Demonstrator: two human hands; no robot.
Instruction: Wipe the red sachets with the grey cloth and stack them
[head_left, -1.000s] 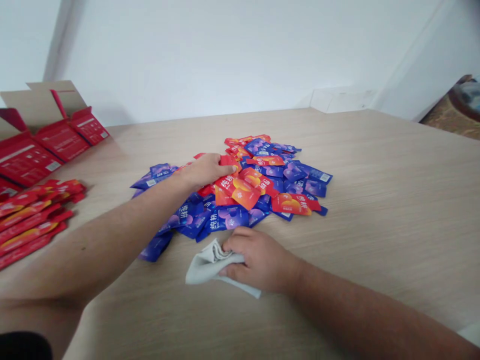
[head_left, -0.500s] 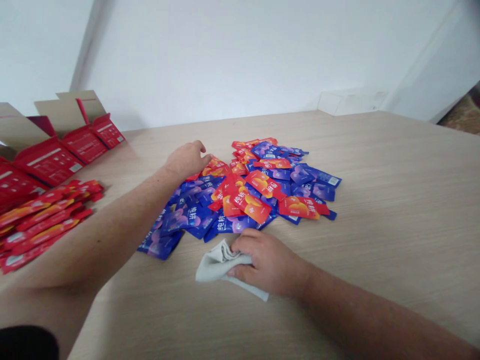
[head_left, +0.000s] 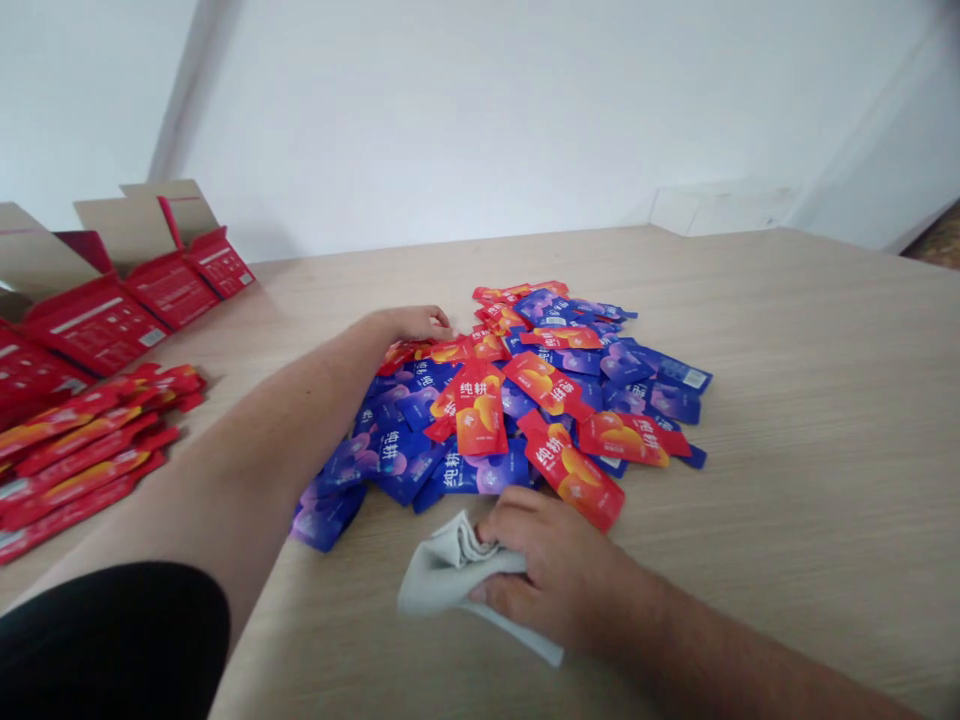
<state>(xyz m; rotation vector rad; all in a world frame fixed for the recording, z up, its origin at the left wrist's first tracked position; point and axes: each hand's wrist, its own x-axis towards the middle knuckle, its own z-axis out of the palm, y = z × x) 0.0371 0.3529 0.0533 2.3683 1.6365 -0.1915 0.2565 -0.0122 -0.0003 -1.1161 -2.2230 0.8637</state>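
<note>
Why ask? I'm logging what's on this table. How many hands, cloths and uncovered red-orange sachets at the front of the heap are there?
Hands: 2 (left hand, right hand)
Grey cloth: 1
Uncovered red-orange sachets: 4
Total: 7

White walls (head_left: 480, 110) meet behind a pale wood-grain table (head_left: 817, 520), a low white block (head_left: 720, 212) against the far wall.

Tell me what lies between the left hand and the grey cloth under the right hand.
In the head view, blue and red sachets lie between the left hand and the grey cloth under the right hand.
</note>
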